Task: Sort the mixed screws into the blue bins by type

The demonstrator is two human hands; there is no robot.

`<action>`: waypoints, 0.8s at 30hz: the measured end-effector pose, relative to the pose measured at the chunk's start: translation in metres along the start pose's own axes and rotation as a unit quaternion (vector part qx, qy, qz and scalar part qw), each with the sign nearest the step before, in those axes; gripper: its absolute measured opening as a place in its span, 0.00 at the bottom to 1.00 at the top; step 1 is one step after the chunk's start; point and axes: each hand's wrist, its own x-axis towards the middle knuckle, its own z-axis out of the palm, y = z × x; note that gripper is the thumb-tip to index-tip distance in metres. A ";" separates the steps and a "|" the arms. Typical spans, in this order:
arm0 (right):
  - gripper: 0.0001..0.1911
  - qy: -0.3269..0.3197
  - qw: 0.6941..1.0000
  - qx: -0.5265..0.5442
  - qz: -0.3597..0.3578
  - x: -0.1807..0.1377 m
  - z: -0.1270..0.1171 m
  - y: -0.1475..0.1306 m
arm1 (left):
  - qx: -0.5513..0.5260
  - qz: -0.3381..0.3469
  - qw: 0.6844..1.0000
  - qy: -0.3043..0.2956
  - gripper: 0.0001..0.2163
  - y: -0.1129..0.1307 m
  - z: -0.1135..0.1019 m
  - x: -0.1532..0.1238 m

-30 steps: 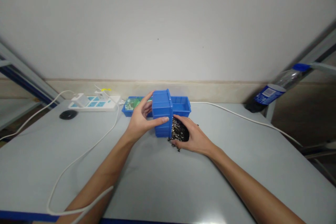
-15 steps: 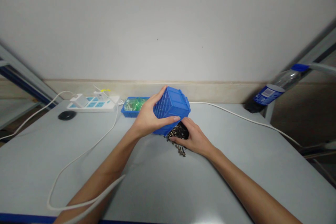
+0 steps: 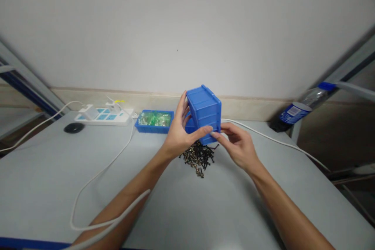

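Note:
A blue plastic bin is held tilted above the table, its inside turned away from me. My left hand grips its left side, with the thumb across the near face. My right hand pinches the bin's lower right edge between thumb and fingers. Under the bin lies a loose heap of screws, black and brassy, on the grey tabletop. The bin hides the back of the heap. Part of another blue piece shows behind the bin, mostly covered.
A blue tray with green and clear plastic packets sits left of the bin. Farther left are a white power strip and a black disc. A white cable crosses the table and my left forearm. A bottle leans at right.
The bin has moved up and to the right, and more of the screw heap shows. My right hand has left the screws and taken hold of the bin's right edge.

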 end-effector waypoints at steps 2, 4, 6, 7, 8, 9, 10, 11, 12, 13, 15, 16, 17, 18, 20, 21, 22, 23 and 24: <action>0.09 0.002 0.994 -0.112 -0.014 0.005 -0.029 0.001 | 0.076 0.000 0.997 -0.022 0.42 -0.007 0.001 -0.007; 0.10 -0.003 0.968 -0.252 -0.011 0.006 -0.059 0.010 | 0.205 0.001 0.977 -0.059 0.32 -0.015 0.000 -0.016; 0.12 -0.040 0.938 -0.344 -0.010 0.002 -0.084 0.025 | 0.313 0.022 0.945 -0.093 0.26 -0.023 0.000 -0.028; 0.13 -0.062 0.925 -0.375 -0.015 0.000 -0.093 0.034 | 0.352 0.033 0.930 -0.105 0.25 -0.026 0.002 -0.033; 0.13 -0.080 0.912 -0.402 -0.023 -0.003 -0.099 0.043 | 0.381 0.042 0.917 -0.111 0.25 -0.029 0.004 -0.038; 0.14 -0.098 0.902 -0.419 -0.033 -0.005 -0.103 0.051 | 0.405 0.045 0.906 -0.113 0.25 -0.032 0.007 -0.042; 0.15 -0.116 0.898 -0.423 -0.045 -0.006 -0.104 0.058 | 0.422 0.046 0.899 -0.113 0.25 -0.033 0.009 -0.046; 0.15 -0.130 0.897 -0.418 -0.057 -0.006 -0.104 0.064 | 0.433 0.046 0.893 -0.114 0.26 -0.035 0.012 -0.048; 0.15 -0.144 0.898 -0.409 -0.066 -0.006 -0.103 0.068 | 0.440 0.044 0.890 -0.113 0.26 -0.035 0.014 -0.049; 0.15 -0.152 0.901 -0.401 -0.072 -0.004 -0.101 0.071 | 0.445 0.041 0.888 -0.112 0.26 -0.036 0.015 -0.050; 0.17 -0.158 0.904 -0.390 -0.072 0.000 -0.097 0.074 | 0.450 0.036 0.886 -0.109 0.26 -0.036 0.016 -0.050; 0.18 -0.157 0.905 -0.390 -0.069 0.002 -0.096 0.075 | 0.452 0.035 0.885 -0.108 0.26 -0.036 0.015 -0.049; 0.19 -0.154 0.905 -0.392 -0.065 0.005 -0.095 0.075 | 0.454 0.035 0.883 -0.109 0.26 -0.036 0.014 -0.048; 0.21 -0.153 0.905 -0.393 -0.059 0.007 -0.095 0.075 | 0.459 0.036 0.881 -0.111 0.26 -0.036 0.013 -0.047; 0.24 -0.158 0.907 -0.387 -0.048 0.010 -0.095 0.073 | 0.474 0.037 0.871 -0.120 0.26 -0.037 0.010 -0.046; 0.26 -0.163 0.910 -0.380 -0.043 0.012 -0.095 0.072 | 0.483 0.036 0.866 -0.125 0.26 -0.037 0.008 -0.045; 0.28 -0.168 0.912 -0.372 -0.039 0.013 -0.094 0.071 | 0.491 0.035 0.861 -0.130 0.27 -0.036 0.007 -0.045; 0.29 -0.172 0.914 -0.364 -0.036 0.015 -0.093 0.069 | 0.497 0.034 0.856 -0.135 0.27 -0.036 0.006 -0.045; 0.30 -0.175 0.916 -0.359 -0.036 0.017 -0.089 0.067 | 0.501 0.031 0.854 -0.140 0.28 -0.036 0.005 -0.045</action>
